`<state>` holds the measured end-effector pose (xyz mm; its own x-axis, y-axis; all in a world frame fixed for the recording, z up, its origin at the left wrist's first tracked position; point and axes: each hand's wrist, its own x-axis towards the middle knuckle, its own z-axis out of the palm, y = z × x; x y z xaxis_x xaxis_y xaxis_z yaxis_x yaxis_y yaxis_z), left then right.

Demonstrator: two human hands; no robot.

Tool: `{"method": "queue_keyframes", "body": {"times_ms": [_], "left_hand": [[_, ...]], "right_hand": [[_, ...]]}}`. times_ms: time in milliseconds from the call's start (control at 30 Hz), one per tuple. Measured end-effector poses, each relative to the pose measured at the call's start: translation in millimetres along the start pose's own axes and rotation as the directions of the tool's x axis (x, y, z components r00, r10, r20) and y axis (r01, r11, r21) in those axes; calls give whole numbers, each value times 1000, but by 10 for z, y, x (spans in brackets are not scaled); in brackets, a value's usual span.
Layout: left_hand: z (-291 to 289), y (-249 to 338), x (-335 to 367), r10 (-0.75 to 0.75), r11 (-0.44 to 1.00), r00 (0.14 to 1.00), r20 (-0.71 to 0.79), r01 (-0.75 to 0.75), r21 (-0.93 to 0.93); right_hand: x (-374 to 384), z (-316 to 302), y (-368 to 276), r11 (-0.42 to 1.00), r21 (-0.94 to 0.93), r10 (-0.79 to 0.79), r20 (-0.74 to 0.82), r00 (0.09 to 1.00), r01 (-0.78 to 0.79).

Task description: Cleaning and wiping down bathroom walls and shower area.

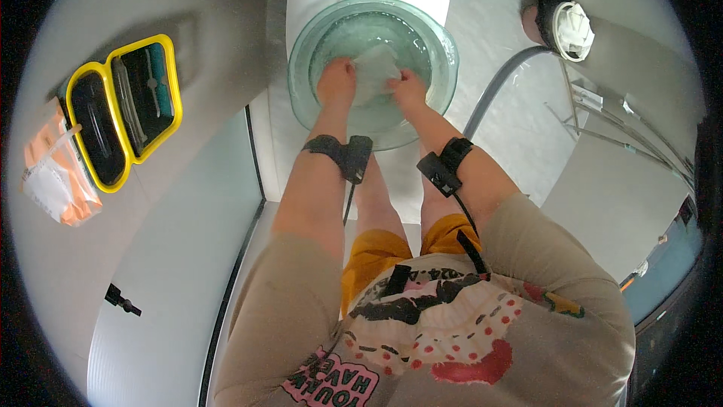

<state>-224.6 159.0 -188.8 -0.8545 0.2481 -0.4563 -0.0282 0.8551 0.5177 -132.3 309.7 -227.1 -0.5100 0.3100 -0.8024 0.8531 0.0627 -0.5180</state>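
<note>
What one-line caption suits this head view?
Both hands, left and right, hold a pale cloth in a water-filled glass basin.

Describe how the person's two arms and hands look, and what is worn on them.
Both hands, left hand and right hand, are bare. Each forearm carries a black strap-on band, left band and right band, with a thin black cable trailing. Loose beige short sleeves cover the upper arms.

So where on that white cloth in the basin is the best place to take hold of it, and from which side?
Probably at its two side edges, from above. The white cloth lies spread and fairly flat in the water of the clear glass basin, so its edges are what can be pinched. The left hand and right hand already sit at opposite edges; their grip itself is not clear.
</note>
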Motion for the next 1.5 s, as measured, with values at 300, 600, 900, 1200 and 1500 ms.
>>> {"method": "queue_keyframes", "body": {"times_ms": [300, 600, 900, 1200, 1500], "left_hand": [[164, 680, -530, -75, 959, 993, -88, 48, -279], [-181, 997, -434, 15, 1000, 997, -73, -15, 3], [-297, 163, -108, -235, 964, 913, -334, 175, -198], [8, 124, -647, 131, 922, 962, -239, -30, 386], [179, -319, -447, 76, 944, 996, 39, -84, 320]], "right_hand": [[-246, -19, -581, 299, 770, 66, 573, 817, -564], [-229, 105, -493, 494, 830, -89, 343, 935, -257], [-248, -452, -880, 872, 469, -153, -8, 988, 139], [-518, -132, -532, 519, -547, -742, 92, 664, 656], [-323, -98, -394, 228, -743, -438, 499, 747, 630]]}}
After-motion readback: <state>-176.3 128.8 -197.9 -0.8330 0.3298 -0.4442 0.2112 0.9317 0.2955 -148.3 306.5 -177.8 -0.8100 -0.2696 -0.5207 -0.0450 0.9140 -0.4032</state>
